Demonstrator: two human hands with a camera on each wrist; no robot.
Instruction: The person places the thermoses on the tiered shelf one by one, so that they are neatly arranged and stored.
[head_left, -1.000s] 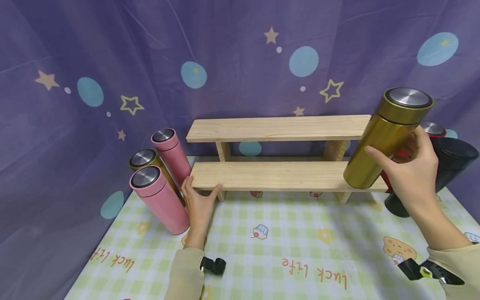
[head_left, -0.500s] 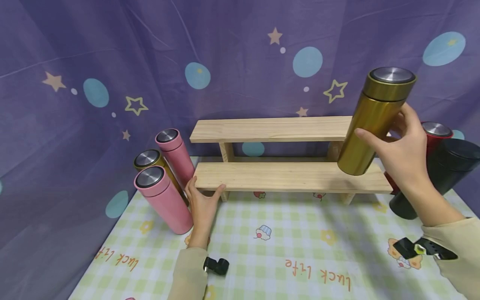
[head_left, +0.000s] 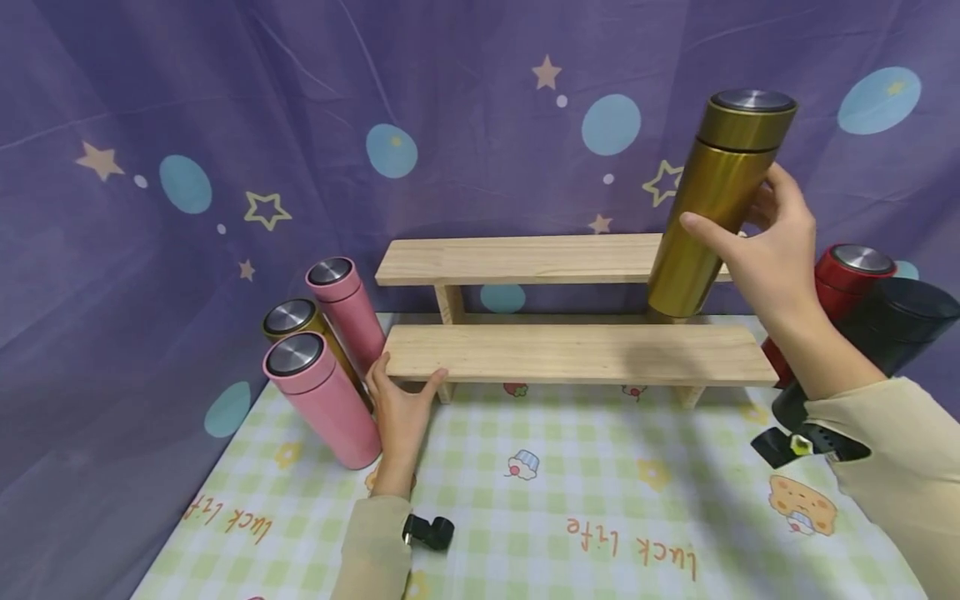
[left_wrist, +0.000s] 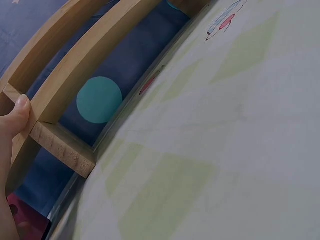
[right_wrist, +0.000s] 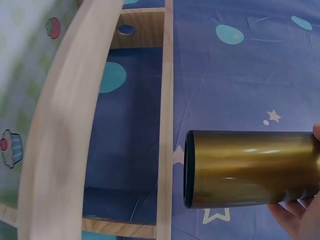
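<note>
My right hand (head_left: pixel 772 250) grips a gold thermos bottle (head_left: pixel 712 200) with a steel-topped lid, thumb across its front. The bottle leans slightly, raised before the right part of the two-tier wooden shelf (head_left: pixel 577 354). In the right wrist view the bottle's dark base (right_wrist: pixel 189 169) lies beyond the edge of the upper board (right_wrist: pixel 166 125). At the shelf's lower left end rests my left hand (head_left: pixel 401 408), its thumb and fingers spread along the board's front and end. In the left wrist view the thumb (left_wrist: pixel 21 107) presses the lower board's edge.
Left of the shelf stand two pink thermos bottles (head_left: pixel 330 408) and a gold one (head_left: pixel 288 315). To its right are a red bottle (head_left: pixel 855 267) and a black bottle (head_left: pixel 900 325), partly hidden by my right arm. A checked cloth (head_left: pixel 570 467) covers the table; a purple curtain (head_left: pixel 480 75) hangs behind.
My right hand has lifted the gold thermos bottle up and to the left, from before the lower board to in front of the upper one. The left hand stays on the shelf's end.
</note>
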